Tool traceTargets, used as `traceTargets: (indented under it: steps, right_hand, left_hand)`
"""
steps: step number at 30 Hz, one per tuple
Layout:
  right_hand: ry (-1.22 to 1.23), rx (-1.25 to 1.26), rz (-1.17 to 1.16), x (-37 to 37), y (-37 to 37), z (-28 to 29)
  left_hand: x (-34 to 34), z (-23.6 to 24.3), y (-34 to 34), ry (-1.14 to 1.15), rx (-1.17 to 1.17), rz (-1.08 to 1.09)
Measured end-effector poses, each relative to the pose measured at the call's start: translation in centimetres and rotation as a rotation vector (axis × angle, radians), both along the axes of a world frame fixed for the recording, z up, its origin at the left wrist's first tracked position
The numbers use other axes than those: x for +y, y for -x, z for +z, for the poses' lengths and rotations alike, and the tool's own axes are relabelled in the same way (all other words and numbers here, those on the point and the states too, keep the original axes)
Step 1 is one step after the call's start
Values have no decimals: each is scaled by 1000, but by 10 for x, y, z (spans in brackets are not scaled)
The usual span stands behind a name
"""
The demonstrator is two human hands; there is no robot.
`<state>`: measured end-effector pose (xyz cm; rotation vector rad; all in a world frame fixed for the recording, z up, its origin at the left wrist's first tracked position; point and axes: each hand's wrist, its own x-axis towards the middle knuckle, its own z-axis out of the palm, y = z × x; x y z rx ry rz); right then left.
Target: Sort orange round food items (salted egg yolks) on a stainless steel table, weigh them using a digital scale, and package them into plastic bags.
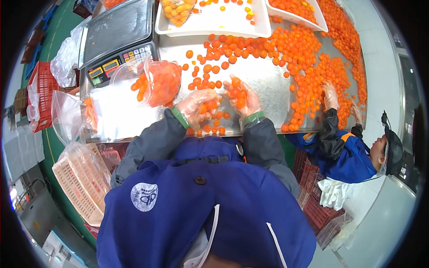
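Clearly soft and slick, the small orange balls [210,107] look fragile, best cupped from beneath rather than pinched. At nine o'clock a thin clear bag [156,82] holds more beside a grey scale [117,33]. The gloved left hand [200,106] curls loosely around several; the right hand [240,99] cups a few, fingers half closed, over the steel table [259,76]; at three o'clock, a co-worker's hand [330,94] sorts a heap
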<state>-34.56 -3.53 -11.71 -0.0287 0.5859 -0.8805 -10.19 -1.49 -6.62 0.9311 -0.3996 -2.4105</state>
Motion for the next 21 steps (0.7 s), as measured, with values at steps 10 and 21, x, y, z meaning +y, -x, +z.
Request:
traceTargets:
  steps: [10, 21]
  right_hand:
    - [-53, -193, -126, 32, -3, -2]
    - [23, 1029, 500, 166, 106, 118]
  left_hand:
    - [35, 137, -102, 747, -501, 647]
    - [27, 137, -88, 1211, -821, 378]
